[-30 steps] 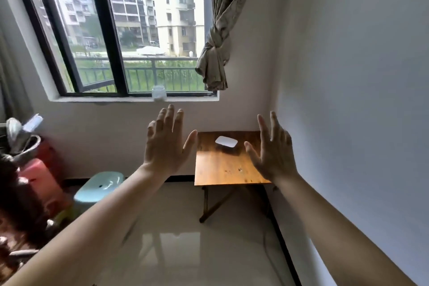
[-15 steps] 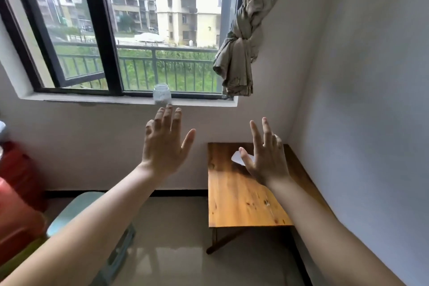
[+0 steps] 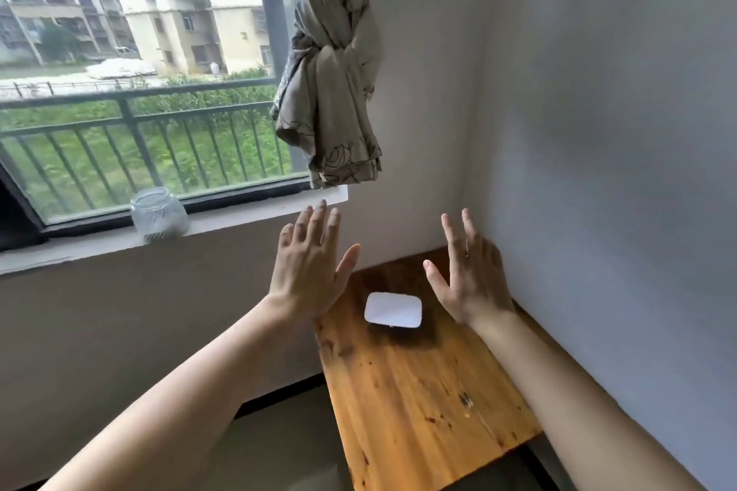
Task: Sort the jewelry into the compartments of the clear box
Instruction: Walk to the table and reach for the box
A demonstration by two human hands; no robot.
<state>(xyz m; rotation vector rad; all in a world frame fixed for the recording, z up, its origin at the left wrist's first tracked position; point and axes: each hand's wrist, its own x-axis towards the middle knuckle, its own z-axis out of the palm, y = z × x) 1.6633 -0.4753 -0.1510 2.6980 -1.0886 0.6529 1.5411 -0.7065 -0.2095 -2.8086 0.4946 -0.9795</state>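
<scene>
Box [image 3: 393, 310] sits closed near the table's [image 3: 418, 391] far end, between our hands. Left to right: jar [image 3: 159, 214] on windowsill, left hand [image 3: 307, 271] open and empty, right hand [image 3: 470, 275] open, fingers spread, touching nothing.

My two hands, the left hand [image 3: 305, 271] and the right hand [image 3: 470, 279], are bare, with no gloves, and I can make out no rings on the fingers as far as the blur lets me tell. My forearms are bare too, with no sleeves, no watch and no bracelet, from the wrists down to the frame's edge, one leaving at about 7 o'clock and the other at about 5 o'clock. My fingernails look short and plain, though they are too small to judge closely.
</scene>
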